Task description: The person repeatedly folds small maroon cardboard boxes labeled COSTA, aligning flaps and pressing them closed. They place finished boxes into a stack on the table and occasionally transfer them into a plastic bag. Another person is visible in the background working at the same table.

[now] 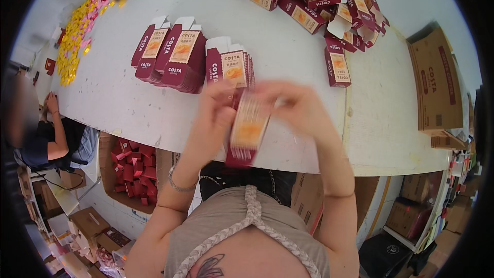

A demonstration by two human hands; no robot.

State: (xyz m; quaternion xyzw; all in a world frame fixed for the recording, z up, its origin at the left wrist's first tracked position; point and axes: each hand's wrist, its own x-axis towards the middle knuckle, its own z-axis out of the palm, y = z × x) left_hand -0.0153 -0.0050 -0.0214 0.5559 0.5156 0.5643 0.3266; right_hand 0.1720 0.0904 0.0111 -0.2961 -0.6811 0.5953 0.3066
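Hands meet above the near edge of the white table (288,62), both motion-blurred. Left hand (218,105) grips the upper left side of a flat dark-red carton (248,131) with an orange panel; fingers curl closed on its edge. Right hand (293,105) holds the top right corner of the same carton, fingers pinched on it, though blur hides the exact finger positions. Carton hangs upright between the hands, lower end over the table edge, in front of the person's torso.

Just behind the hands: a stack of flat cartons (231,64) standing on edge, same red and orange print. Further left, two more fanned stacks (175,54), lying tilted against each other. Far right of the table top: a loose heap of folded-up boxes (314,0), with a single box (337,64) lying apart from it nearer the hands. Far left corner: a spread of small yellow and pink packets (77,36).

Brown shipping case (437,82) lies at the table's right end. Open cardboard box of red pieces (135,172) sits under the table, left. Another person (49,134) sits at the left edge, hand touching the table.
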